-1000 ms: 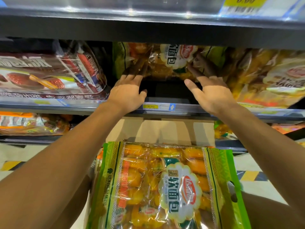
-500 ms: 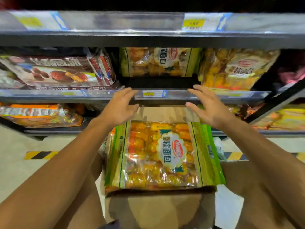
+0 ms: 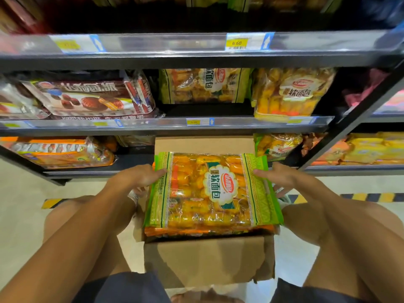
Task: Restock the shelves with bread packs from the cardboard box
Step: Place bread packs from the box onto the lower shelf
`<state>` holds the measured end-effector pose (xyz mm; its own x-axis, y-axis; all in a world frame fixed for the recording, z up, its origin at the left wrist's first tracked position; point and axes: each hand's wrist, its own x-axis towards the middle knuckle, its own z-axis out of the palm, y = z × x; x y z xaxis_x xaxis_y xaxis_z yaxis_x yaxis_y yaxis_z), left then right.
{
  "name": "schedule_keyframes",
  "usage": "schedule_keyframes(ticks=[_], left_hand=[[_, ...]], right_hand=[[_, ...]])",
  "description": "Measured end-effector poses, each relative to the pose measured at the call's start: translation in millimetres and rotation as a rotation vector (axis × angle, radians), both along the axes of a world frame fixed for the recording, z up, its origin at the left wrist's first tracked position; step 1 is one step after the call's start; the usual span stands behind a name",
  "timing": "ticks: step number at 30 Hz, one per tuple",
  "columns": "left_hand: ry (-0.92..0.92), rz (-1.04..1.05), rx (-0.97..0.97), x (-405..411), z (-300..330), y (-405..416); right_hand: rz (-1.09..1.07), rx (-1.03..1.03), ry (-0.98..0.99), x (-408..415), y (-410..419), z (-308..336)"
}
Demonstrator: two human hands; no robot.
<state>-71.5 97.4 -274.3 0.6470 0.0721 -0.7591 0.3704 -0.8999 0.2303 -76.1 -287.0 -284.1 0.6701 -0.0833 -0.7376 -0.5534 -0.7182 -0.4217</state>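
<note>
Dropped from the middle shelf (image 3: 166,127) down to the cardboard box (image 3: 207,259), both hands now. Left hand (image 3: 140,178) at the left edge of the top bread pack (image 3: 213,191), fingertips touching the green border; right hand (image 3: 282,178) at the right edge, fingers laid on the border likewise. Neither closed: fingers extended and flat, whether gripping underneath cannot be told. Lying flat atop the stack in the open box, between the hands, long axis running away toward the shelves, label upright to the viewer. Matching pack (image 3: 203,85) standing at the back of the middle shelf, above the box.
</note>
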Motion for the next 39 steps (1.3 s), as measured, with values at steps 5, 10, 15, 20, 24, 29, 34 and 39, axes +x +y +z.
schedule_keyframes(ticks=[5, 10, 15, 20, 24, 29, 34, 39], left_hand=[[0.071, -0.124, -0.162, -2.3, -4.3, -4.4], [0.014, -0.140, -0.209, -3.2, -2.2, -8.9], [-0.121, -0.163, -0.203, -1.0, -5.6, 0.6], [-0.301, -0.209, -0.121, -2.4, 2.3, 0.7], [-0.590, -0.168, 0.007, -2.8, 10.1, 10.4], [-0.915, -0.114, -0.006, -6.9, 21.7, 19.8], [-1.088, -0.045, -0.253, -12.4, 36.8, 11.4], [-1.088, 0.125, -0.502, -11.4, 42.6, -2.1]], right_hand=[[0.005, 0.124, 0.047, -2.2, 10.2, 5.0], [0.092, 0.137, 0.037, -4.2, 17.5, -0.5], [0.330, -0.048, -0.074, -0.9, 19.5, -4.7], [0.453, -0.287, -0.409, 2.1, 24.5, 8.4], [0.373, -0.253, -0.618, 1.9, 28.9, 19.3], [0.243, -0.145, -0.942, 0.8, 34.2, 31.9], [0.049, -0.081, -1.099, 4.8, 42.3, 39.7], [-0.045, -0.005, -1.237, 13.7, 53.2, 45.5]])
